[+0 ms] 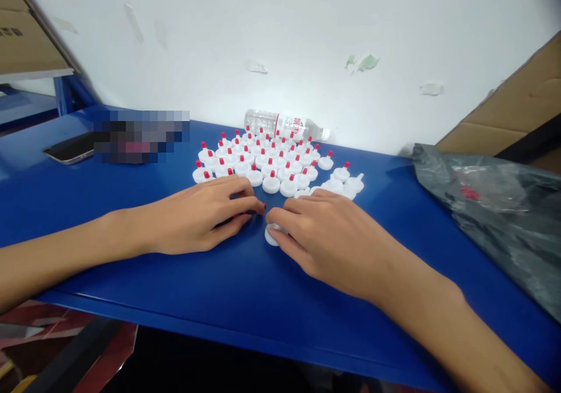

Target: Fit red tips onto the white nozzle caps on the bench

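My left hand point(205, 213) is closed in a pinch, with a small red tip cap point(264, 206) showing at its fingertips. Just to its right, my right hand point(326, 235) grips a white nozzle cap point(271, 236) low over the blue table; its top is covered by my fingers. Beyond both hands stands a cluster of white nozzle caps point(271, 183), most topped with red tips. Several white caps without red tips point(356, 182) sit behind my right hand, partly hidden by it.
A clear plastic bottle point(287, 126) lies against the white wall behind the cluster. At the left of the blue table point(210, 299) is a phone point(72, 148) beside a blurred-out item. A grey plastic bag point(491, 229) with a clear bag of red pieces point(471, 192) covers the right side.
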Demonstrator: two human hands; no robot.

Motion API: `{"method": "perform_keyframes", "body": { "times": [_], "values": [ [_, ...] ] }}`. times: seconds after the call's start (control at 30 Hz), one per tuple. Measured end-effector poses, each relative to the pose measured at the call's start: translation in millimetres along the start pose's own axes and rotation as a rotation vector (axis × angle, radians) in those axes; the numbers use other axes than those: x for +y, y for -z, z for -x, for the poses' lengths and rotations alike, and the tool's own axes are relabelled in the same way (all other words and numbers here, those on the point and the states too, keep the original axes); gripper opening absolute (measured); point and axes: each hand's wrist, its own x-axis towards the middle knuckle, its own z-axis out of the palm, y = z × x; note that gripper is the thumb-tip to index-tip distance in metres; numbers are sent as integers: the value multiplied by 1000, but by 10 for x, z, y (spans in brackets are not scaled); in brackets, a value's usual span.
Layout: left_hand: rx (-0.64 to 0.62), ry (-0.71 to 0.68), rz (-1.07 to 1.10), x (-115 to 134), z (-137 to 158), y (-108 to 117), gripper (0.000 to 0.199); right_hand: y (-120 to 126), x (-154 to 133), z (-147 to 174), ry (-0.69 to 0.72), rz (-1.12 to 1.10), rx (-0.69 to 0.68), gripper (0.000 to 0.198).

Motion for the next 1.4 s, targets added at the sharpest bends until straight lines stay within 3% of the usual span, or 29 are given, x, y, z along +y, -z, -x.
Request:
{"method": "perform_keyframes", "body": {
  "times": [0.6, 0.77, 1.4],
  "values": [
    [37, 20, 64, 12, -1, -39, 25, -33, 24, -2, 2, -26, 15, 19],
    [33, 8, 58, 24, -22, -32, 35, -21, 25, -11, 6, -24, -10, 16],
    [38, 12, 57, 21, -24, -39, 29, 3, 22, -17, 5, -27, -24, 19]
  ]
}}
